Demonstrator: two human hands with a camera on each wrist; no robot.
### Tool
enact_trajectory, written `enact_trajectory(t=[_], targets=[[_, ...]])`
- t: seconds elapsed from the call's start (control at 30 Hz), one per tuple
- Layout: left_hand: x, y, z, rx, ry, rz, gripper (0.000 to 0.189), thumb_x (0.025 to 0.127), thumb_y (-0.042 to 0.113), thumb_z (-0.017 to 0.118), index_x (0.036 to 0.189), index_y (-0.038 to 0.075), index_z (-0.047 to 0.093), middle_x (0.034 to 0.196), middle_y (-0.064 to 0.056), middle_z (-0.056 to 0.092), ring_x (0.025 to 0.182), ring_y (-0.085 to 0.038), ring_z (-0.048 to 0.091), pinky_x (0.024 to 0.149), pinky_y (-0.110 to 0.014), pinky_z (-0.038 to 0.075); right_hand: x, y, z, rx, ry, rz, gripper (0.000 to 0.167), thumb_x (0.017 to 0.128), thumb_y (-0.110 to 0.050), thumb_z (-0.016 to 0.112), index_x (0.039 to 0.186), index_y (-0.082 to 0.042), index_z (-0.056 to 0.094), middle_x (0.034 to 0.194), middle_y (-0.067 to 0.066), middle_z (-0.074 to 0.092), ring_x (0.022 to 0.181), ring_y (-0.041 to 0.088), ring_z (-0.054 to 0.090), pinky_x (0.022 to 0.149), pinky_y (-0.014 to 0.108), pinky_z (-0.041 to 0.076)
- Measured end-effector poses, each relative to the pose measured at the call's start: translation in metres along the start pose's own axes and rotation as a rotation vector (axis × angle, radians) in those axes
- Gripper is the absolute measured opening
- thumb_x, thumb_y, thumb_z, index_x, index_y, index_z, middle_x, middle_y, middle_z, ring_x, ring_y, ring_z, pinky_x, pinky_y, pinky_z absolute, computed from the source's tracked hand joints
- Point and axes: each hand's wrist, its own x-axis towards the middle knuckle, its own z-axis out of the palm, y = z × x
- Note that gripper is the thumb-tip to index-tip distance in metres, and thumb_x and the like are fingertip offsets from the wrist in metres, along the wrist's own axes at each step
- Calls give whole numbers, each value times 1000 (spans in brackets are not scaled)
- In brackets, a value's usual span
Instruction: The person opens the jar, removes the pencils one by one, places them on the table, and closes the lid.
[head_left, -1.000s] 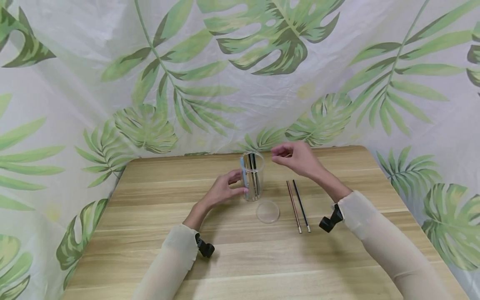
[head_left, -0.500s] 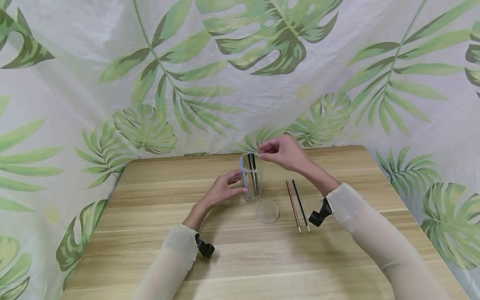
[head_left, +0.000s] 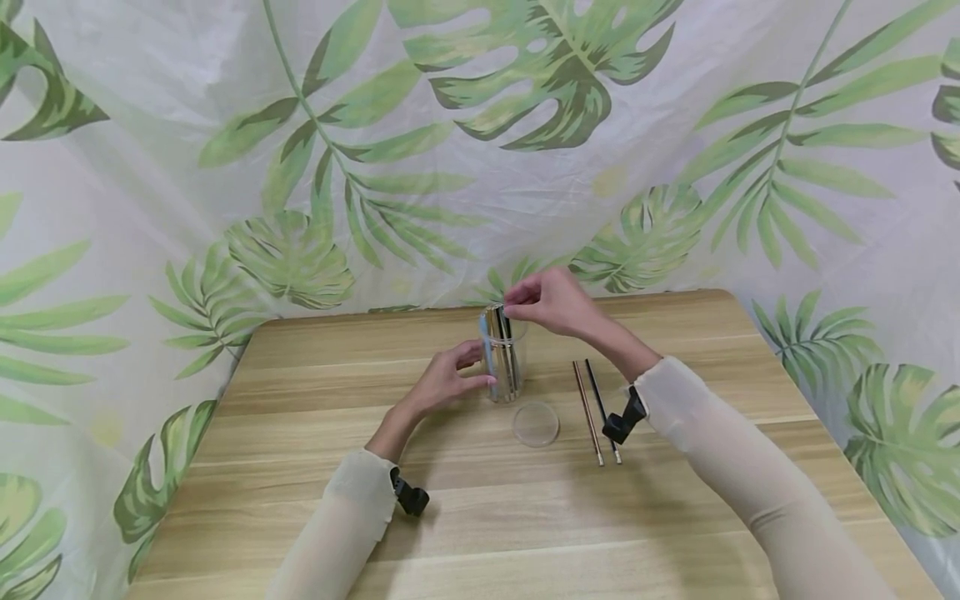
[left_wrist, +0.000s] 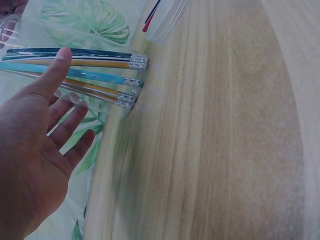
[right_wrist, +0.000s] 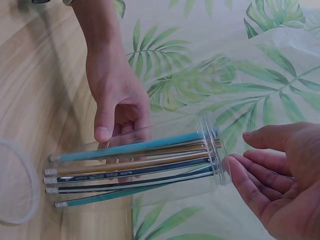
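Note:
A clear, tall jar (head_left: 522, 367) stands upright on the table with several pencils (right_wrist: 135, 165) inside, eraser ends down; light blue, gold, dark and teal ones show. My left hand (head_left: 442, 379) holds the jar's left side, thumb (left_wrist: 52, 75) in front and fingers behind the wall. At the jar's mouth is my right hand (head_left: 551, 302), its bent fingertips (right_wrist: 232, 167) right at the rim and pencil tips. In the right wrist view its thumb and fingers stand apart, with nothing visible between them.
A round clear lid (head_left: 536, 424) lies on the table in front of the jar. To its right, a copper-coloured pencil (head_left: 588, 412) and a dark pencil (head_left: 596, 390) lie side by side. A leaf-patterned sheet (head_left: 420, 208) hangs behind the table (head_left: 487, 525).
My right hand has moved left, from beside the jar to over its mouth. The left hand, jar, lid and loose pencils have stayed in place.

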Motion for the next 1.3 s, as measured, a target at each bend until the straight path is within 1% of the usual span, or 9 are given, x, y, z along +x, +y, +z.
enact_trajectory(t=[0.17, 0.37, 0.47, 0.6, 0.7, 0.97, 1.17, 1.3], targets=[[2, 1, 0, -11, 1, 2, 66, 91, 14, 86, 148, -1, 56, 146, -22, 62, 136, -43, 59, 119, -53, 46, 5, -4, 2, -25, -20, 20, 22, 94, -13, 82, 112, -1, 80, 103, 10, 81, 94, 23, 78, 85, 35, 65], [3, 4, 0, 7, -4, 0, 64, 92, 16, 85, 148, 0, 57, 146, -20, 63, 137, -40, 60, 119, -49, 47, 9, -7, 6, -58, -47, 39, 19, 95, -12, 81, 111, -2, 81, 103, 10, 81, 94, 22, 78, 87, 34, 65], [2, 4, 0, 11, -6, 8, 64, 92, 15, 85, 148, 0, 56, 146, -20, 63, 136, -40, 60, 119, -50, 47, 11, -7, 8, -71, -45, 31, 19, 95, -11, 81, 110, -1, 81, 103, 11, 81, 93, 23, 79, 85, 33, 65], [2, 4, -1, 12, -7, -2, 65, 92, 15, 85, 149, 1, 56, 146, -19, 63, 136, -39, 60, 118, -50, 47, 13, -7, 10, -88, -46, 21, 17, 95, -10, 81, 109, -1, 81, 101, 12, 81, 91, 23, 79, 83, 32, 65], [2, 4, -2, 13, -10, -17, 65, 93, 16, 84, 150, 2, 56, 147, -17, 63, 137, -37, 60, 118, -50, 48, 14, -8, 11, -105, -53, 24, 16, 95, -10, 81, 109, -1, 81, 100, 11, 82, 90, 22, 79, 83, 31, 65], [2, 3, -2, -9, -20, -16, 63, 93, 14, 84, 149, 3, 57, 147, -17, 63, 137, -38, 60, 118, -51, 48, 18, -10, 15, -160, -87, 41, 13, 94, -11, 81, 106, -5, 83, 97, 7, 82, 86, 17, 78, 80, 29, 64], [3, 1, -1, -28, -17, 12, 64, 92, 10, 84, 149, 0, 56, 146, -20, 63, 136, -41, 60, 117, -53, 48, 19, -12, 19, -165, -113, 19, 12, 93, -11, 82, 104, -5, 82, 97, 5, 82, 86, 16, 78, 80, 28, 64], [3, 0, -1, -35, -15, 11, 64, 92, 10, 84, 149, 0, 56, 145, -20, 64, 136, -40, 60, 118, -52, 48, 18, -11, 21, -149, -116, 2, 12, 93, -10, 83, 104, -6, 82, 97, 5, 82, 87, 16, 78, 81, 28, 64]])
